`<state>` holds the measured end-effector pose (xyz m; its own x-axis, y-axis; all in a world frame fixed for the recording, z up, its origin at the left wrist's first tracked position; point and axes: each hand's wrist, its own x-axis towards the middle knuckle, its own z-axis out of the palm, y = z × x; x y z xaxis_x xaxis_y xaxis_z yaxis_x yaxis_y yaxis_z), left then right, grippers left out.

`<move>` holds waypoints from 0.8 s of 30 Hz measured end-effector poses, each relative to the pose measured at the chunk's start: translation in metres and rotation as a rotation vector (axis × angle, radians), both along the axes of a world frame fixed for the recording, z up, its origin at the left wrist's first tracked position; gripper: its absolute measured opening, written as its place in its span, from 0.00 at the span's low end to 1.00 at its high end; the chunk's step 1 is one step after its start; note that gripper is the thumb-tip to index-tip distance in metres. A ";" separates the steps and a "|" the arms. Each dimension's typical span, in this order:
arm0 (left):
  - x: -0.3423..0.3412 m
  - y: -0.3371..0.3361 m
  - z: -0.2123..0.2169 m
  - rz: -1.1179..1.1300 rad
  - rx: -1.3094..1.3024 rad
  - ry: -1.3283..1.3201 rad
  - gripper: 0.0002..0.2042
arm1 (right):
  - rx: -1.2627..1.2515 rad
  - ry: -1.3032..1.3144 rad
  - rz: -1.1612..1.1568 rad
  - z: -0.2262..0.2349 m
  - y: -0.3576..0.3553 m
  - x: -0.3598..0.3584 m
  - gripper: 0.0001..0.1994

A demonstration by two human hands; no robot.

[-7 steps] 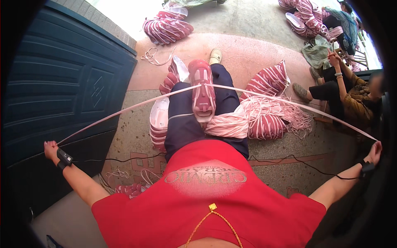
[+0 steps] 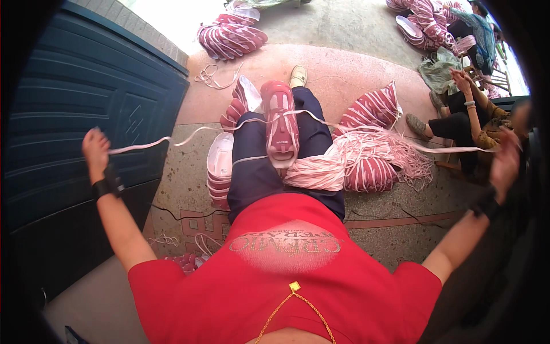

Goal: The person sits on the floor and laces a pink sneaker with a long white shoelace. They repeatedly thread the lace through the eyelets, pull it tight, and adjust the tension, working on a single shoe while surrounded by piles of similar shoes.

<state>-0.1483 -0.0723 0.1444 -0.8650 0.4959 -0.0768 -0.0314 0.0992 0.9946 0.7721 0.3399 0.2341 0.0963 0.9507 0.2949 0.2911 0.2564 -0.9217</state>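
A long pale pink shoelace [image 2: 186, 137] runs through a dark pink shoe upper [image 2: 281, 137] that lies between my thighs. Its two ends stretch out sideways in slack waves. My left hand [image 2: 96, 152], raised in front of the dark door, is closed on one end, its fingers somewhat blurred. Far to the right, my right hand [image 2: 504, 163] is smeared by motion, and the other end of the lace runs into its fingers. A thick bundle of pale pink laces [image 2: 315, 173] lies across my right thigh.
Stacked shoe uppers [image 2: 366, 109] lie right of my legs, others [image 2: 219, 166] at the left. Another stack [image 2: 232, 40] is on the floor ahead. A dark blue door [image 2: 69, 97] stands at left. A seated person [image 2: 475, 114] is close by at right, another [image 2: 478, 37] farther off.
Both hands have moved up and forward, and slightly inward. The shoelace, taut and straight before, now hangs in loose waves. At right, the seated person's hands have shifted slightly.
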 end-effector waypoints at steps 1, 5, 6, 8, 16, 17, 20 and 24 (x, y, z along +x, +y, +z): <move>0.028 0.042 -0.018 -0.211 -0.037 -0.027 0.06 | -0.030 -0.364 -0.001 -0.024 -0.008 -0.057 0.12; 0.181 0.160 -0.073 -0.504 -0.400 -0.125 0.13 | 0.179 -0.624 0.501 -0.179 -0.034 -0.213 0.05; 0.210 0.174 -0.092 -0.657 -0.442 -0.131 0.11 | 0.342 -0.698 0.556 -0.184 -0.058 -0.258 0.04; 0.270 0.202 -0.117 -0.940 -0.462 -0.205 0.06 | 0.028 -0.603 0.737 -0.232 -0.081 -0.299 0.03; 0.366 0.249 -0.163 -0.852 -0.591 -0.690 0.05 | -0.225 -0.497 0.919 -0.289 -0.107 -0.377 0.10; 0.368 0.252 -0.168 -0.832 -0.540 -0.701 0.05 | -0.201 -0.525 0.922 -0.293 -0.104 -0.380 0.10; 0.372 0.252 -0.191 -0.721 -0.362 -0.691 0.04 | -0.049 -0.780 0.829 -0.301 -0.097 -0.392 0.10; 0.382 0.242 -0.200 -0.658 -0.239 -0.598 0.05 | 0.011 -0.931 0.781 -0.308 -0.088 -0.401 0.10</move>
<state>0.2341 0.1694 -0.0561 -0.1974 0.7875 -0.5839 -0.3980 0.4799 0.7819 0.3713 0.2524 -0.0738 -0.7543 0.6549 -0.0454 0.6040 0.6653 -0.4388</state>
